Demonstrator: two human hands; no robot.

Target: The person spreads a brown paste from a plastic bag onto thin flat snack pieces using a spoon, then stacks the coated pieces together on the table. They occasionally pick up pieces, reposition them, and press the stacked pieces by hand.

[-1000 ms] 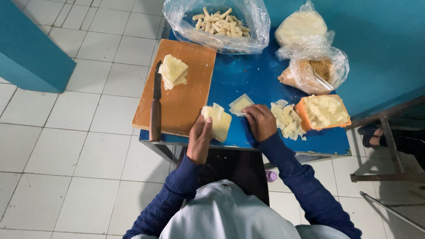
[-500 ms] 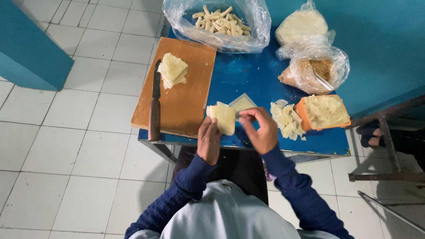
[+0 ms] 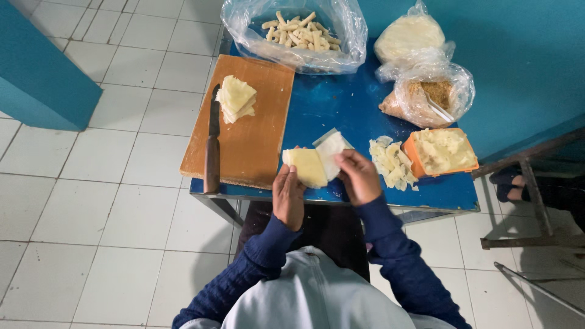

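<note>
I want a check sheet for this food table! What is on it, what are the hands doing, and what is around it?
Surface: blue table, scuffed, on a white tiled floor.
Job's things: pale yellow sheet held by both hands; a thin white sheet lies just behind it.
Clutter: wooden board with a stack of sheets and a knife; bag of finger-shaped pieces; bag of pale dough; bag of brown crumbs; orange tub; loose scraps.
Grippers: left hand under the sheet; right hand pinching its edge.
Cables: nothing seen.
Surroundings: teal walls, metal frame at right.
</note>
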